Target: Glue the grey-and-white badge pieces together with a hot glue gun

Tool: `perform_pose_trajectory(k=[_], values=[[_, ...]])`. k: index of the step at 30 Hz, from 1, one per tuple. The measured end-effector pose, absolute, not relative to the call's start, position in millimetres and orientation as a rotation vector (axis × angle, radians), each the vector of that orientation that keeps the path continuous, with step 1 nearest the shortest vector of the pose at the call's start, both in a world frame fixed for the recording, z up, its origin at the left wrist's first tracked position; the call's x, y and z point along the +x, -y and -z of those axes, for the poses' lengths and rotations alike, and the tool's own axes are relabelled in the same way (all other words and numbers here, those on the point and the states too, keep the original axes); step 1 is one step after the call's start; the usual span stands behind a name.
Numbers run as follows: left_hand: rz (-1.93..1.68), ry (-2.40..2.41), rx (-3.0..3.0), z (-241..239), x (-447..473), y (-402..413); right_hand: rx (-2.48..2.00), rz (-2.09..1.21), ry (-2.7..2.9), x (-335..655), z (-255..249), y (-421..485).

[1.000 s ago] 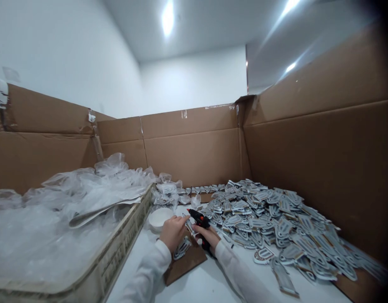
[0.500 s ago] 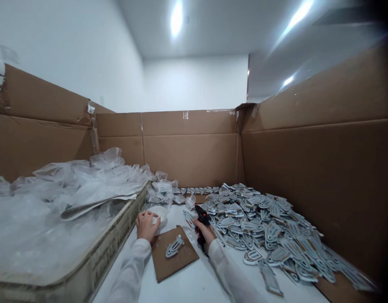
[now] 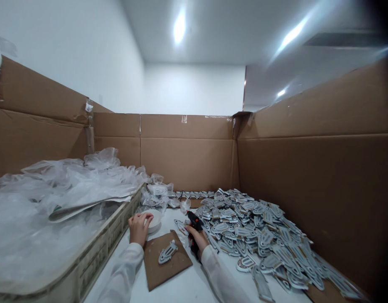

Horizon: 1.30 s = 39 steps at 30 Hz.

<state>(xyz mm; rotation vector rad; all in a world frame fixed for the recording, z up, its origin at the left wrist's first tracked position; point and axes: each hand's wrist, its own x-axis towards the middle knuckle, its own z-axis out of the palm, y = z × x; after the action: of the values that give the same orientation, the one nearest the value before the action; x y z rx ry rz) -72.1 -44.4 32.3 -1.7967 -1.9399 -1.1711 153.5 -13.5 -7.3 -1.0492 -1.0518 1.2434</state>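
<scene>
A black glue gun with red parts (image 3: 194,220) is in my right hand (image 3: 198,239), fingers wrapped round its handle and its nozzle pointing up and left. A flat grey-and-white loop-shaped piece (image 3: 178,225) lies just left of the gun. My left hand (image 3: 138,229) is at the left rim of a round white dish (image 3: 155,223), its thumb and fingers curled together; whatever they pinch is too small to see. Between my forearms, a brown cardboard square (image 3: 160,272) lies on the white table, bearing a grey-and-white clip-shaped piece (image 3: 167,252).
To the right spreads a big heap of similar grey pieces (image 3: 259,231). A pale plastic crate (image 3: 99,248) full of clear plastic bags (image 3: 64,181) stands on the left. Bagged pieces (image 3: 157,193) sit behind the dish. Tall cardboard walls (image 3: 184,155) enclose the table.
The whole view has shifted slightly, with table items now a little further left and lower. My right hand still grips the glue gun, and my left hand stays by the dish.
</scene>
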Motion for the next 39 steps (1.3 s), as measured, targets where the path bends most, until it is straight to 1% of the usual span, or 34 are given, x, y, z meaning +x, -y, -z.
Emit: perform_pose_trajectory(k=[3,6,9,13,19,24,28,35,39], values=[[1.132,1.947,-1.791,-33,-73,44,-1.058,-1.229,1.061,152,6,15],[1.179,1.882,-1.803,-33,-68,45,-1.072,-1.223,1.100,151,5,16],[1.243,1.708,-2.043,-35,-50,50,-1.035,-1.227,1.154,150,6,15],[1.232,1.481,-2.434,-32,-16,55,-0.998,-1.242,1.215,150,9,13],[1.322,1.509,-2.504,-23,2,53,-0.941,-1.348,1.196,149,2,21],[1.568,1.563,-2.365,-18,-1,50,-0.898,-1.441,1.105,147,-3,26],[1.740,1.730,-2.483,-15,1,48,-0.844,-1.491,1.066,146,-5,30],[2.230,1.931,-2.453,-15,5,47,-0.799,-1.533,1.005,145,-5,32],[2.434,2.071,-2.500,-15,8,49,-0.800,-1.524,0.963,145,-7,32]])
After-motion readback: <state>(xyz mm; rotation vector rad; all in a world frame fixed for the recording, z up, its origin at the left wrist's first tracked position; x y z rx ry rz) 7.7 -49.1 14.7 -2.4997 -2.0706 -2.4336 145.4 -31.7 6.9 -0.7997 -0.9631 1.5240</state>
